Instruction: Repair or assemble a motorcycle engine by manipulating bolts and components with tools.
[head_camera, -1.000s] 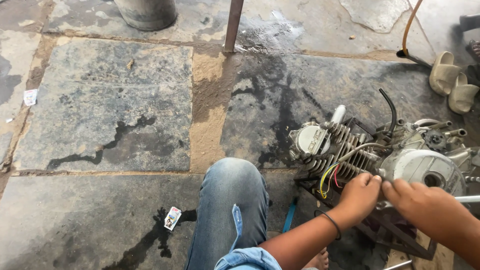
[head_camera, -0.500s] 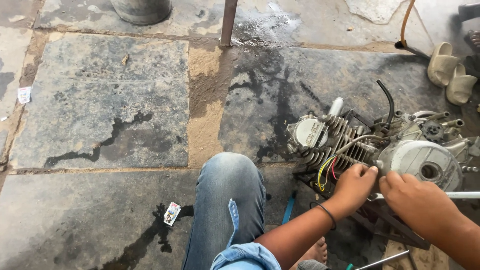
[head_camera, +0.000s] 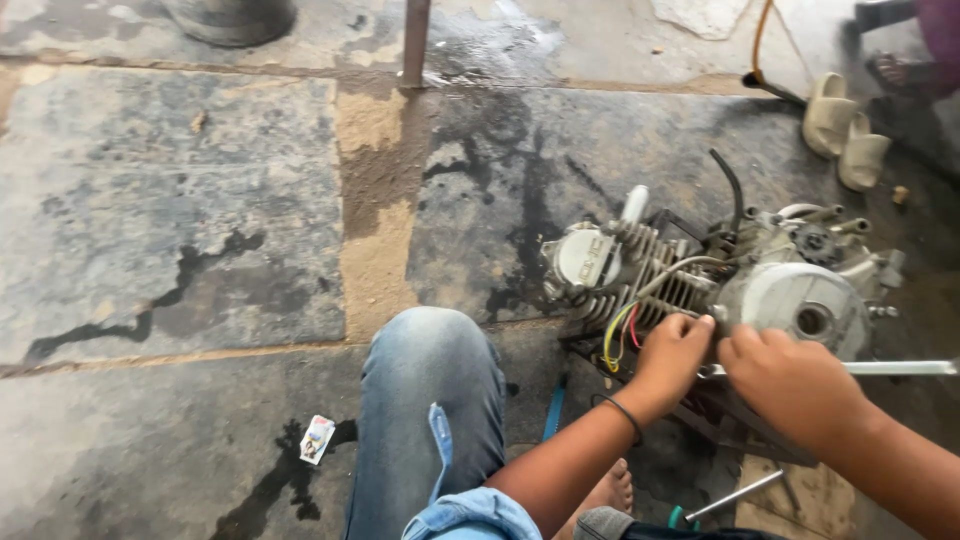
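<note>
Both hands are seen at one grey, finned metal motorcycle engine that is set on a dark metal stand on the oil-stained stone-slab floor. Left hand is curled, its fingertips pinched together at the engine's side, just beside a bundle of yellow, red and white wires; what is pinched cannot be made out. Right hand is closed around one long silver metal tool handle, which is held level and runs off to the right; its tip is met by the left fingertips. One thin black band is worn on the left wrist. One knee in faded blue jeans is raised left of the arms. Two pale rubber slippers are lying well apart from the engine, at the upper right. One small printed paper wrapper is lying on the floor near the knee. One rusty upright metal post is standing at the top.
</note>
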